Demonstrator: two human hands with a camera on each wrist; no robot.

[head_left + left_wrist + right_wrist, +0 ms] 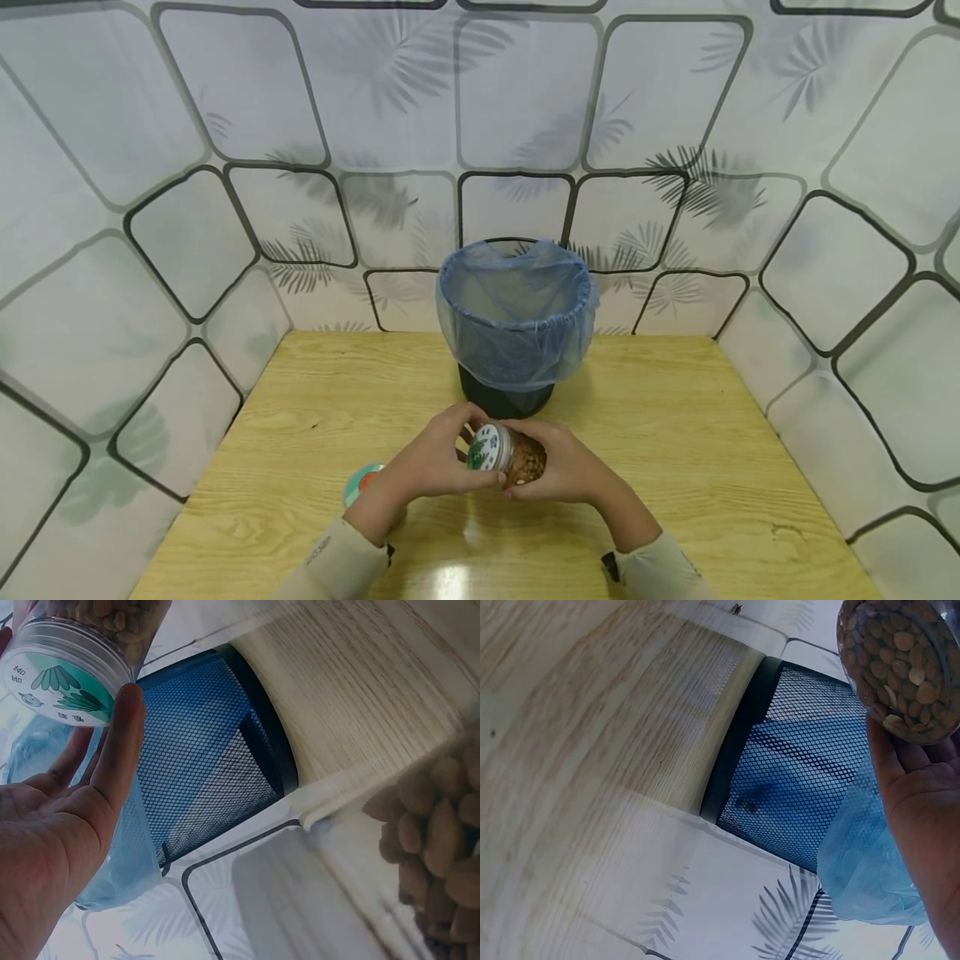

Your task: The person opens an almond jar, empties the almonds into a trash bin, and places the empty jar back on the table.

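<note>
- Around 9 o'clock of the held jar, well apart from it, a second jar (352,486) is on the table (675,467), partly hidden by the left forearm. Keep that forearm raised so it does not knock the second jar.
- At 9 o'clock, the left hand (441,457) is curled partway closed around the lid end, thumb on the near side, fingers on the far side. For lid work, which seems to be the step in hand, a pinch on the rim at opposite points should twist more evenly than fingertips on one edge.
- The lid (487,448) is on the jar, its printed face towards about 10 o'clock. Whether it is loose, I cannot tell.
- At 12 o'clock, beyond the hands, stands a mesh bin (501,400) with a blue liner (517,354) over its rim. Knuckles should keep off the bin.
- The jar (528,463), with almonds (900,671) inside, is held tilted above the table, its base towards 4 o'clock. Bringing it more upright before any loosening would guard against spills.
- At 3 o'clock, the right hand (567,465) is bent round the jar's body, holding it. A firm but unsqueezed grip should resist the turn.
</note>
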